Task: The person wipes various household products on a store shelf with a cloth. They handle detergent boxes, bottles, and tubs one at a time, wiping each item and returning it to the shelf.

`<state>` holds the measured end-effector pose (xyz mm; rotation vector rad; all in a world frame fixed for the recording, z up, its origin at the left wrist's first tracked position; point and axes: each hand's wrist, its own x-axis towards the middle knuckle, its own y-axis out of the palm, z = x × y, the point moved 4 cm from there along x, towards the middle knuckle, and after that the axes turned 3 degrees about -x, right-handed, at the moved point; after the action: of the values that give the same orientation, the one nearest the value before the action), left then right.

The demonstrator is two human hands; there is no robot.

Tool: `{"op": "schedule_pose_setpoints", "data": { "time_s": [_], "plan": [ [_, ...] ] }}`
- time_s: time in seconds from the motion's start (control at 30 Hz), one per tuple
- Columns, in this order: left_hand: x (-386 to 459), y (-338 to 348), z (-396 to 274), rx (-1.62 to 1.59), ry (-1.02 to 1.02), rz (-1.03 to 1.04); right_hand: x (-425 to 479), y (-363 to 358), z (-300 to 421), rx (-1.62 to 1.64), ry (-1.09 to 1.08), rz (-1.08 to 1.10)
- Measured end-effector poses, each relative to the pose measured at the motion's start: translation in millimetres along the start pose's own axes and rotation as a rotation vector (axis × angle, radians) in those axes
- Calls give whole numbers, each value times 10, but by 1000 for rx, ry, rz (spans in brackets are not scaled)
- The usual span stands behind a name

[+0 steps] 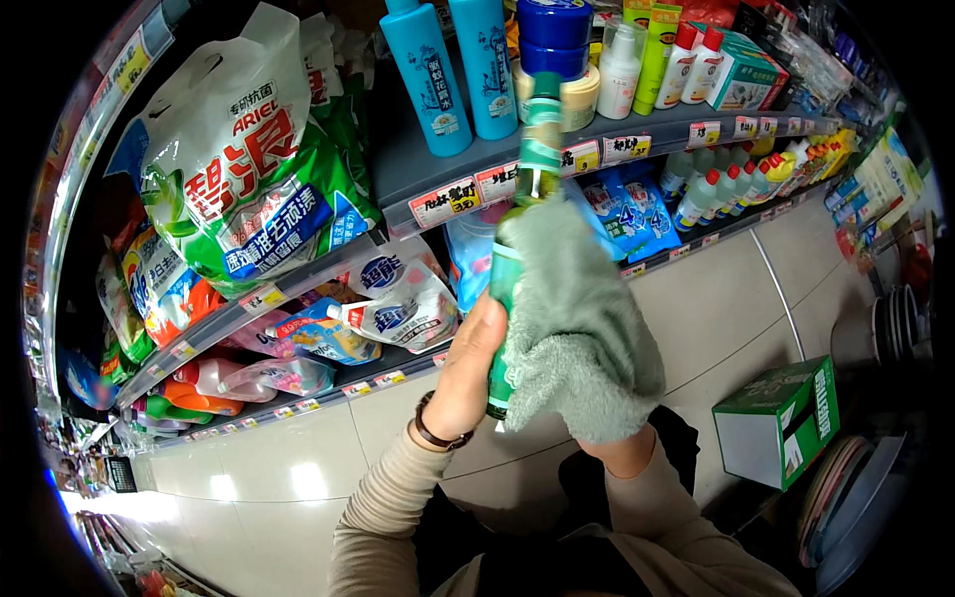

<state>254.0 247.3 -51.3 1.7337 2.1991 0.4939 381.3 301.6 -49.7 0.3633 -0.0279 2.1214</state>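
Observation:
My left hand (464,366), with a dark band at the wrist, grips a green glass bottle (506,280) near its base. The bottle stands nearly upright in the view, and its capped neck reaches up in front of the shelf edge. A grey-green fleecy cloth (582,321) lies against the bottle's right side. It covers most of my right hand (619,452), so only the wrist end shows. That hand holds the cloth against the bottle; its fingers are hidden.
Shelving (406,183) curves across the view. Blue bottles (429,82), blue jars (554,26) and a large Ariel detergent bag (246,164) stand on it. Pouches (403,298) lie lower down. On the right, a green-and-white carton (780,425) rests on the tiled floor (716,321) near stacked basins (843,492).

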Motion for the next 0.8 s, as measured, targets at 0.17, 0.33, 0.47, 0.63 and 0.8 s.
{"op": "schedule_pose_setpoints", "data": {
  "time_s": [0.17, 0.33, 0.47, 0.63, 0.8],
  "plan": [
    [-99, 163, 55, 8, -279, 365, 115, -351, -117, -288, -280, -71],
    [-245, 298, 486, -507, -635, 688, 342, -234, 71, 1111, 61, 466],
    [-174, 328, 391, -369, -598, 525, 298, -281, 12, 993, -24, 251],
    [-68, 300, 35, 846, 227, 161, 166, -307, -29, 142, 21, -227],
    [-95, 218, 10, 952, 115, 241, 123, -513, -433, 440, 200, -537]
  ]
}}
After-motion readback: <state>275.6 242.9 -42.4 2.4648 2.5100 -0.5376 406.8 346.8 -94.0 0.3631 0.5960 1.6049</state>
